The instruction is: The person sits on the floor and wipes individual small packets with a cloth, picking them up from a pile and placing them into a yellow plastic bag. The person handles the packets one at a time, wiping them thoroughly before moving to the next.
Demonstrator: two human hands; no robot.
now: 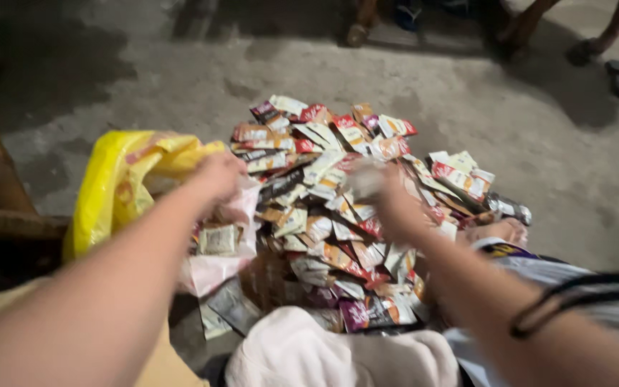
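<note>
Pale cloth lay nearest the lens as a seated person sorted a heap of small sachets on the concrete floor. Their left hand gripped a pinkish bag beside a yellow bag; their right hand, blurred, reached into the heap, its grip impossible to tell. Filling seemingly continued; next, a sachet needed pinching.

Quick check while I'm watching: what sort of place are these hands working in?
Probably an outdoor yard or street-side spot at night. The ground is bare rough concrete, a heap of small sachets lies straight on it, and other people's sandalled feet stand close by.
</note>
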